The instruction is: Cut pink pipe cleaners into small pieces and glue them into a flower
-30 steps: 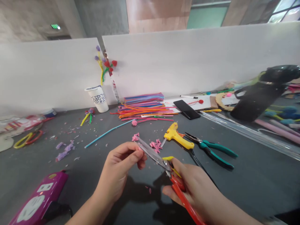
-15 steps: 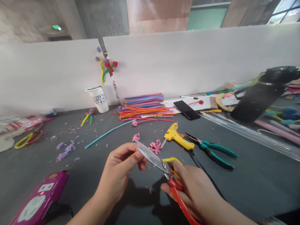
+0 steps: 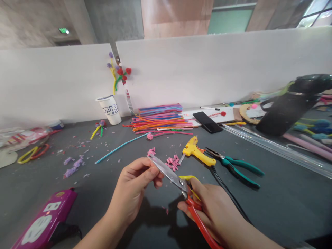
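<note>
My right hand (image 3: 211,202) is wrapped round the scissors (image 3: 168,173), which have one red and one yellow handle. Their blades look nearly together and point up and left, across the fingertips of my left hand (image 3: 136,183). That hand is closed in a pinch, and the blade covers whatever lies between its thumb and finger. Just past the blade tips is a small cluster of pink fuzzy pieces (image 3: 151,151). A pile of short pink pipe cleaner cuttings (image 3: 173,162) lies on the dark table to the right of the blades.
Right of the hands lie a yellow glue gun (image 3: 198,152) and green-handled pliers (image 3: 236,166). Behind are bundled pipe cleaners (image 3: 160,119), a phone (image 3: 207,121) and a paper cup (image 3: 110,110). A purple power strip (image 3: 48,219) sits at front left; a black bottle (image 3: 287,103) stands right.
The view has shifted very slightly. My hands and the scissors keep almost the same pose, with the blade lying across the left fingertips in both frames.
</note>
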{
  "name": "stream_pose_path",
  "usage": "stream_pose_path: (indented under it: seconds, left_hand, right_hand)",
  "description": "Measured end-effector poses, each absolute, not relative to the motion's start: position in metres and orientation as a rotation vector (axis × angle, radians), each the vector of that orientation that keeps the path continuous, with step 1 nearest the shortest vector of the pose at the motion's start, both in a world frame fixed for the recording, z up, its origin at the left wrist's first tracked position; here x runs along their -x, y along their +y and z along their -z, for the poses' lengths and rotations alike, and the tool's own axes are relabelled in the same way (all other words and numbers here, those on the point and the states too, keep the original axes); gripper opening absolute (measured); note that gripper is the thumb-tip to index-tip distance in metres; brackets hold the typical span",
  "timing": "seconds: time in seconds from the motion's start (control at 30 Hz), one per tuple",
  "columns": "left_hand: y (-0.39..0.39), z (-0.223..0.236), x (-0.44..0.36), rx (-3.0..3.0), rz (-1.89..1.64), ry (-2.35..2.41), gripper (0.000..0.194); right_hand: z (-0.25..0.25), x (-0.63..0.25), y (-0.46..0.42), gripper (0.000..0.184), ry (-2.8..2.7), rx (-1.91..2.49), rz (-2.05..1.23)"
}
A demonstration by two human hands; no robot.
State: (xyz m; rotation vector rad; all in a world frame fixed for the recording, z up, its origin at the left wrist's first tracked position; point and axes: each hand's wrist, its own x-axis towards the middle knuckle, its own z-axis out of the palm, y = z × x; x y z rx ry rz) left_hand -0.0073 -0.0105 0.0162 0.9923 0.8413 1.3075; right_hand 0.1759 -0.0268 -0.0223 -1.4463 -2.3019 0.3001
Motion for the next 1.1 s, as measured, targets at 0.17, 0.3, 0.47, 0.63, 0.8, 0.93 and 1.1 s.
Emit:
stream_pose_path:
  seconds: [0.17,0.3,0.47,0.63,0.8,0.93,1.1]
  left_hand:
    - [-0.01,-0.017,0.008,-0.963,-1.303,0.861,0.005]
    - [-0.01,-0.018,0.008,-0.968,-1.301,0.868,0.007]
    - [-0.009,-0.018,0.008,-0.969,-1.296,0.889,0.004]
    - [-0.01,-0.015,0.007,-1.025,-1.254,0.957,0.005]
    - [-0.011,-0.012,0.002,-1.13,-1.153,1.085,0.009]
    - [-0.012,-0.011,-0.004,-1.377,-1.006,1.259,0.007]
    - [-0.014,-0.009,-0.009,-1.67,-0.874,1.345,0.007]
  right_hand:
    - [0.025,-0.176,-0.026,0.026,-2.269,1.474,-0.316]
    - [0.024,-0.176,-0.025,0.03,-2.209,1.468,-0.386]
    - [0.018,-0.175,-0.025,0.032,-2.083,1.559,-0.725]
    - [0.012,-0.175,-0.021,0.023,-1.988,1.518,-0.934]
    - [0.002,-0.169,-0.021,0.024,-1.793,1.37,-1.099]
    - [-0.006,-0.163,-0.02,0.017,-1.66,1.238,-1.185]
    - [-0.002,-0.158,-0.013,0.01,-1.575,1.207,-1.307]
